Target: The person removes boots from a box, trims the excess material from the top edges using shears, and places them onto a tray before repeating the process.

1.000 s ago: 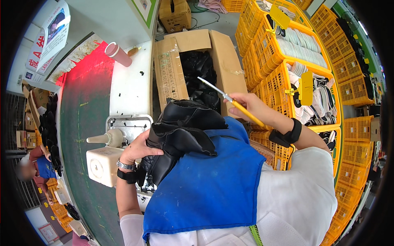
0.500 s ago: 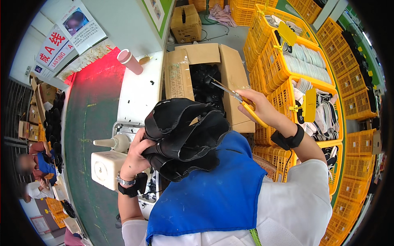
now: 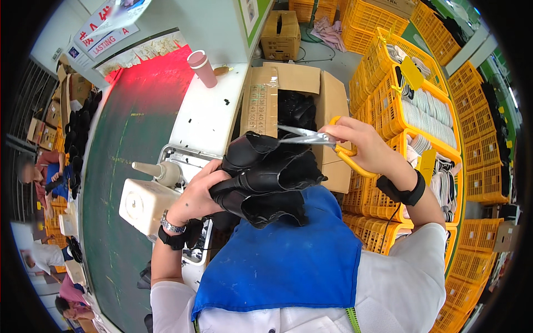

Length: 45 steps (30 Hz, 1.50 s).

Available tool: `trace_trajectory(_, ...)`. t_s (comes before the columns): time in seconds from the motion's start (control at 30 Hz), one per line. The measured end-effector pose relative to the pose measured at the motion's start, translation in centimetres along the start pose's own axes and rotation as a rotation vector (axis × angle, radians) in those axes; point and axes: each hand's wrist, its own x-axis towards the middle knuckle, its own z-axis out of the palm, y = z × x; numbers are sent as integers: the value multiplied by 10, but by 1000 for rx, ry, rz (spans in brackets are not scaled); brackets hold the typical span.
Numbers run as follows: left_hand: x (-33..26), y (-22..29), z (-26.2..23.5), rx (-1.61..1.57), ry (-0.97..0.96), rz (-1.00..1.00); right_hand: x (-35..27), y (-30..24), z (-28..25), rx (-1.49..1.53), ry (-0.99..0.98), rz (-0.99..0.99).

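My left hand (image 3: 199,191) is closed on a bunch of black shoe uppers (image 3: 272,176), held above the blue apron (image 3: 277,261) on my lap. Their rough-cut openings face right. In my right hand (image 3: 363,143) is a pair of scissors with yellow handles (image 3: 355,165). The blades are spread and reach left, beside the edge of the topmost upper; whether they touch it I cannot tell. Behind the uppers stands an open cardboard box (image 3: 261,105) with black scraps (image 3: 296,110) inside.
Left of me is a green conveyor belt (image 3: 119,205). A white bottle with a nozzle (image 3: 164,173), a white container (image 3: 145,205), a metal tray (image 3: 194,157) and a pink cup (image 3: 202,69) stand beside it. Yellow crates (image 3: 383,116) of shoe parts line the right.
The scissors have swung down and left to the uppers, and their blades have spread apart. The uppers have turned so that their openings face right. My left hand keeps its hold.
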Motion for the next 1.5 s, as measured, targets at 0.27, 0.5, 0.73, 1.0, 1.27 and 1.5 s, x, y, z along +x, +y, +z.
trace_trajectory(0.27, 0, 4, 0, -37, -15, -30, 13, -11, 1, -203, -83, -116)
trace_trajectory(0.5, 4, 8, -1, -18, -46, -19, 15, -17, 6, -262, -98, -95)
trace_trajectory(0.73, 0, 3, 1, -27, -48, -31, 10, -17, 11, -203, -169, -6)
trace_trajectory(1.0, -1, 2, 2, -13, -68, -51, 4, -12, 20, -124, -216, 71)
trace_trajectory(1.27, -1, 3, 6, -17, -73, -47, 2, -14, 21, -138, -157, 8)
trace_trajectory(1.5, 0, 4, 5, -20, -94, -54, 0, -14, 20, -133, -235, 69)
